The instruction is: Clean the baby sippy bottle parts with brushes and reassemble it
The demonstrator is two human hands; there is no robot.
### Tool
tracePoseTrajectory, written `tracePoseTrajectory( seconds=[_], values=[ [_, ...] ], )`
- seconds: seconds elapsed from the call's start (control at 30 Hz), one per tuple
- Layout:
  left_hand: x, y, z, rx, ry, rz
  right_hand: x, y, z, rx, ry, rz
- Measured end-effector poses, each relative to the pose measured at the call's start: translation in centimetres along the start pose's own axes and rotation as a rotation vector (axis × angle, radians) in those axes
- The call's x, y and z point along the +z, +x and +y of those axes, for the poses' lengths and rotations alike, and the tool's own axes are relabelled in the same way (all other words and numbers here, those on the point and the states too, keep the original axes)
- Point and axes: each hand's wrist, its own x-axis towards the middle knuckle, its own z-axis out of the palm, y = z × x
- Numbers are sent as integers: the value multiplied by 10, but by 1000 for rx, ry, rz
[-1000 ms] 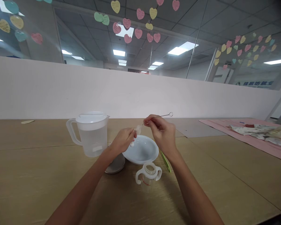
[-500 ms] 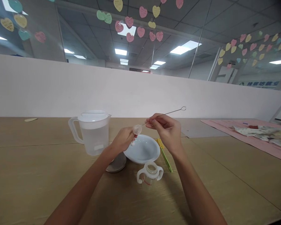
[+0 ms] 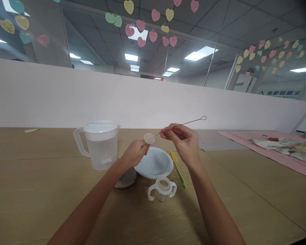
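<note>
- We have the left hand [image 3: 134, 153] pinched closed, thumb and fingers, on a small round translucent piece [image 3: 149, 137]; its round face is turned towards us.
- We have the right hand [image 3: 185, 141] pinched closed too, thumb against fingertips, on a thin wire tool [image 3: 192, 121]. Loop end points up and right, past the knuckles.
- Wire's other end runs down-left to the face of the round piece. We can't tell how deep it goes.
- Both held things are in the air, above the far rim of the white bowl [image 3: 155, 166].
- Right of the bowl we see a brush [image 3: 180, 175], green handle, yellow head, lying flat, handle towards us.
- Nearer us than the bowl: clear bottle [image 3: 161, 196] with red print, upright, open-topped, white two-handled collar [image 3: 164, 184] on it.
- Left of the bowl, partly under our left forearm in view: round grey dish [image 3: 126, 180].
- Further left: lidded pitcher [image 3: 103, 149], clear contents, handle left.
- Far left by the wall [image 3: 142, 105]: flat pale oval piece [image 3: 31, 130].
- Far right on the tabletop [image 3: 66, 204]: pink cloth [image 3: 234, 137] with a crumpled pile [image 3: 293, 146], details blurred.
- Above the wall: glass with heart-shaped notes [image 3: 155, 15].
</note>
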Motion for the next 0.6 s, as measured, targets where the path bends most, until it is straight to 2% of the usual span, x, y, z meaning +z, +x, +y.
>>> tracePoseTrajectory(
  seconds=[0.13, 0.27, 0.37, 0.47, 0.6],
  values=[
    [0, 0, 2, 40, 80, 1, -1, -1, 4, 5, -68, -62],
    [-1, 0, 6, 38, 150, -56, -2, -3, 8, 14, -197, -174],
    [0, 0, 9, 84, 203, -74, 1, -2, 14, -12, -280, -209],
    [1, 0, 12, 135, 217, -65, 6, -2, 19, -45, -407, -219],
    [-1, 2, 14, 151, 173, -35, 10, -4, 18, -174, -554, -152]
  ],
)
